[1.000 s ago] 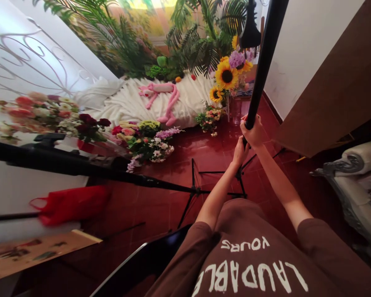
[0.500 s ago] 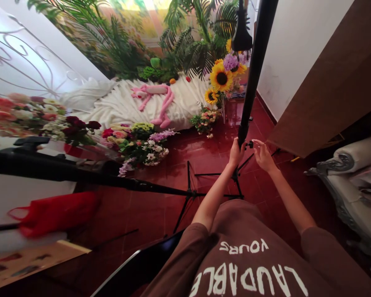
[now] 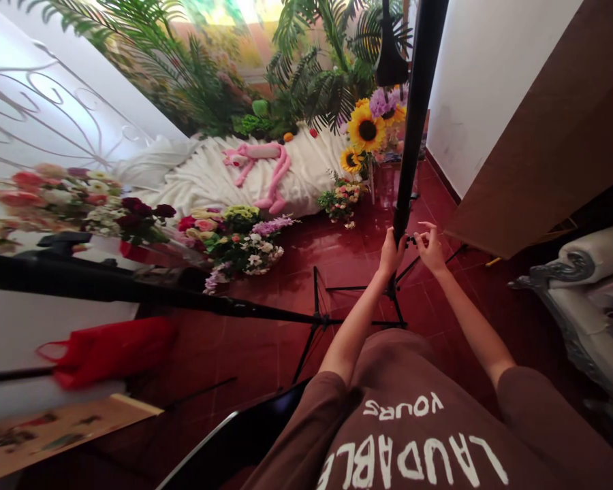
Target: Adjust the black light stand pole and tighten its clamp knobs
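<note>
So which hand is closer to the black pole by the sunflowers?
The left hand: it is wrapped around the black pole. The right hand is just right of it, fingers near a small knob.

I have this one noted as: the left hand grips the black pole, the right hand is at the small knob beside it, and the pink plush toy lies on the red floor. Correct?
Not quite: the head view shows the pink plush toy on the white cloth. The left hand grips the black pole, the right hand at the small knob.
</note>
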A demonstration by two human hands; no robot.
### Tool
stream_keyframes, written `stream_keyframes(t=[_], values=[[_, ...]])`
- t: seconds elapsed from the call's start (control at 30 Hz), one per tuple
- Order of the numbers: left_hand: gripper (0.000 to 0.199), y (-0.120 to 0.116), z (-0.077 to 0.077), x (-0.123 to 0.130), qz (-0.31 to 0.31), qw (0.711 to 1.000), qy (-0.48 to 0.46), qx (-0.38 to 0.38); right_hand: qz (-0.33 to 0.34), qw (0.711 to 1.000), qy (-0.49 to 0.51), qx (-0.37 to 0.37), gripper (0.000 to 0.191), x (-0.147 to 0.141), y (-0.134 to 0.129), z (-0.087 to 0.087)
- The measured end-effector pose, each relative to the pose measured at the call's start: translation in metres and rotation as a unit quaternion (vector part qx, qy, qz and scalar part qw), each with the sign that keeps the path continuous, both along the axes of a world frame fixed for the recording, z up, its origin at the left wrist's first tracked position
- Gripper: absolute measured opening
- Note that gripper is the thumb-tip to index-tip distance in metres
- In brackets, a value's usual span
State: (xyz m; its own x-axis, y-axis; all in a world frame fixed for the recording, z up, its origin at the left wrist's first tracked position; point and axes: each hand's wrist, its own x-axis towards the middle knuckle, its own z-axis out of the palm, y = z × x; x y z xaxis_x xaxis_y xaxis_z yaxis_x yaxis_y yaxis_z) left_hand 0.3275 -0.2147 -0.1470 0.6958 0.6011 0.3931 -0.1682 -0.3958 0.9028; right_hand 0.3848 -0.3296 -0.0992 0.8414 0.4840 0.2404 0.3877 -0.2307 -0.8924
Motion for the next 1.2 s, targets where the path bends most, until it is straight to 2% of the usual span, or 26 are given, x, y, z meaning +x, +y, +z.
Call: stream_keyframes(t=[0.13, 0.2, 0.27, 0.4, 0.47, 0.57, 0.63, 0.73, 0.8, 0.9, 1.0, 1.1, 1.13, 1.2], values=[[0.037, 0.000, -0.002, 0.001, 0.003, 1.000, -0.004, 0.002, -0.018, 0.992, 0.124, 0.015, 0.033, 0.005, 0.008, 0.012], [0.036, 0.001, -0.004, 0.001, 0.008, 1.000, -0.004, 0.007, -0.017, 0.972, 0.233, 0.024, 0.031, 0.010, 0.012, 0.015], [0.036, 0.001, -0.006, 0.002, 0.012, 1.000, -0.003, 0.012, -0.023, 0.940, 0.339, 0.044, 0.026, 0.016, 0.016, 0.018], [0.035, 0.001, -0.006, 0.003, 0.013, 1.000, 0.001, 0.007, -0.021, 0.854, 0.510, 0.103, 0.008, 0.025, 0.022, 0.019], [0.036, 0.000, -0.004, 0.002, 0.013, 1.000, 0.004, 0.000, -0.013, 0.831, 0.545, 0.114, 0.009, 0.027, 0.022, 0.017], [0.040, -0.001, -0.003, -0.005, -0.010, 1.000, 0.003, -0.027, -0.014, 0.826, 0.548, 0.131, 0.014, 0.021, 0.018, 0.009], [0.044, 0.001, -0.008, -0.018, -0.036, 0.998, 0.007, -0.058, -0.021, 0.823, 0.551, 0.138, 0.016, 0.011, 0.015, 0.000], [0.043, 0.011, -0.031, -0.059, -0.047, 0.992, 0.052, -0.103, -0.039, 0.804, 0.579, 0.126, 0.015, -0.011, 0.010, -0.020], [0.042, 0.022, -0.055, -0.101, -0.003, 0.987, 0.100, -0.125, -0.042, 0.782, 0.613, 0.106, 0.015, -0.027, 0.008, -0.033], [0.038, 0.045, -0.094, -0.180, 0.116, 0.965, 0.151, -0.181, -0.026, 0.759, 0.646, 0.083, 0.015, -0.047, 0.009, -0.046], [0.029, 0.067, -0.119, -0.263, 0.281, 0.913, 0.169, -0.243, 0.000, 0.761, 0.645, 0.075, 0.015, -0.060, 0.014, -0.050], [0.022, 0.088, -0.121, -0.330, 0.461, 0.851, 0.119, -0.224, 0.030, 0.771, 0.634, 0.061, 0.014, -0.069, 0.022, -0.051], [0.022, 0.095, -0.115, -0.346, 0.506, 0.834, 0.098, -0.199, 0.040, 0.773, 0.631, 0.054, 0.014, -0.072, 0.025, -0.051], [0.025, 0.109, -0.097, -0.366, 0.557, 0.817, 0.053, -0.136, 0.056, 0.775, 0.628, 0.037, 0.015, -0.079, 0.033, -0.053]])
